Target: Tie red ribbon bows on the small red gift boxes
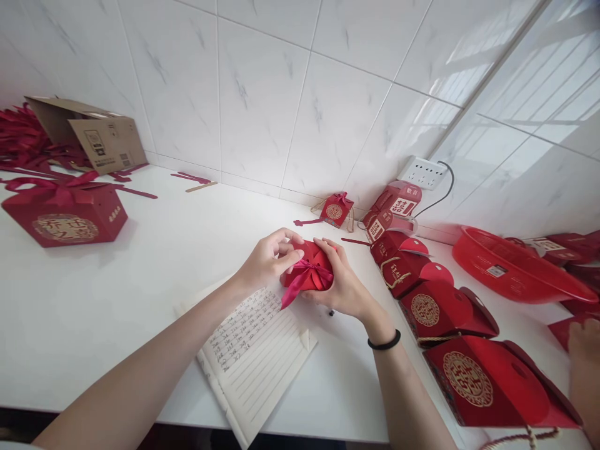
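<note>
A small red gift box (pixel 300 281) with a magenta ribbon bow (pixel 310 269) on top is held above an open lined notebook (pixel 267 381). My right hand (pixel 344 284) wraps round the box's right side, fingers at the back and thumb in front. At the upper left of the box, my left hand (pixel 272 259) has its fingers curled, with thumb and forefinger close together beside the bow. Whether a bit of ribbon is between them I cannot tell. One ribbon tail hangs down over the box's front left. Handwriting fills the notebook page's upper part.
A larger red box with a bow (pixel 65 212) stands left, before a carton (pixel 105 140) and heaped ribbons (pixel 23 134). Red boxes (pixel 464 375) line the right, near a red basin (pixel 520 265), a power strip (pixel 422 173) and another person's hand (pixel 585 344). A small box (pixel 335 211) stands behind.
</note>
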Tool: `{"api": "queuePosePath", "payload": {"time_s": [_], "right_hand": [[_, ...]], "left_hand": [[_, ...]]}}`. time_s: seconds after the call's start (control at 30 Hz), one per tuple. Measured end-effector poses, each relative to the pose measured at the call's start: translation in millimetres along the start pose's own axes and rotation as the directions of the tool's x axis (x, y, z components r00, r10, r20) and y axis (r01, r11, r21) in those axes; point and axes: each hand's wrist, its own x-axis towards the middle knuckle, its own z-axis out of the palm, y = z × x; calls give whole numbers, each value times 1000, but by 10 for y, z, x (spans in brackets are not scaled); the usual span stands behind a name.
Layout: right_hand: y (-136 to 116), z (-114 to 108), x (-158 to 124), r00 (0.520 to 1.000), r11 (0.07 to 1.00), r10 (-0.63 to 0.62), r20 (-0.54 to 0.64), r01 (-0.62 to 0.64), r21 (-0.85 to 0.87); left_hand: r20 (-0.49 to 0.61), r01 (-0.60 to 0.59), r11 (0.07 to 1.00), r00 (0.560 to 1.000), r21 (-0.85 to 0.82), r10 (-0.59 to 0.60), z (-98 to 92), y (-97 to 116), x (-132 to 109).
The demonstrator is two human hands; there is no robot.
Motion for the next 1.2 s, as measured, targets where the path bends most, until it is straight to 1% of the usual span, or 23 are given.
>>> {"api": "queuePosePath", "payload": {"time_s": [0.1, 0.17, 0.27, 0.33, 0.37, 0.4, 0.47, 0.5, 0.57, 0.63, 0.7, 0.77, 0.83, 0.9, 0.97, 1.0, 1.03, 1.13, 1.2], "right_hand": [[-2, 2, 1, 1000, 1000, -2, -3, 2, -4], [-5, 0, 2, 1000, 1000, -1, -3, 1, -7], [-7, -8, -1, 1000, 1000, 11, 1, -11, 5], [-8, -9, -3, 1000, 1000, 12, 0, -12, 16], [-8, -6, -3, 1000, 1000, 8, 0, -8, 20], [-8, -1, -3, 1000, 1000, 3, 0, -3, 23], [-10, 10, -2, 1000, 1000, -7, -6, 8, 30], [-10, 13, 0, 1000, 999, -10, -10, 10, 42], [-9, -3, -1, 1000, 996, -3, -19, 5, 93], [-3, -63, -7, 999, 981, 41, -13, -37, 191], [9, -165, -22, 993, 947, 119, 14, -118, 300], [18, -280, -41, 978, 910, 190, 87, -209, 359], [15, -371, -55, 946, 882, 240, 216, -305, 359], [2, -411, -61, 887, 843, 282, 366, -411, 347], [-7, -404, -59, 830, 809, 327, 452, -493, 320], [-5, -391, -57, 818, 810, 337, 465, -504, 300], [0, -376, -55, 819, 821, 334, 467, -496, 282], [23, -351, -54, 849, 868, 283, 447, -425, 258], [26, -362, -56, 850, 869, 281, 445, -422, 258]], "left_hand": [[-16, 9, 1000, 1000, 5, -9, -8, -31, 9], [-40, -16, 998, 999, 58, 18, -15, -52, 19], [-104, -96, 972, 987, 213, 120, -31, -64, 24], [-142, -167, 929, 964, 331, 224, -33, -57, 14], [-138, -208, 898, 950, 388, 280, -27, -53, 4], [-110, -249, 863, 938, 440, 328, -14, -51, -7], [-9, -316, 794, 927, 519, 375, 29, -62, -32], [43, -332, 769, 928, 546, 370, 56, -75, -42], [102, -330, 748, 937, 575, 335, 109, -114, -55], [94, -309, 752, 944, 582, 315, 146, -155, -57], [61, -289, 764, 948, 577, 313, 162, -182, -53], [29, -270, 775, 950, 572, 310, 164, -190, -49], [7, -249, 786, 955, 566, 297, 161, -186, -46], [-5, -239, 792, 956, 562, 292, 159, -179, -44], [-4, -243, 791, 955, 561, 296, 160, -175, -42], [-3, -245, 790, 954, 561, 298, 160, -175, -41], [-5, -245, 791, 954, 561, 299, 160, -176, -40], [-16, -236, 796, 956, 558, 294, 156, -178, -34], [-13, -239, 797, 955, 554, 295, 154, -180, -28]]}}
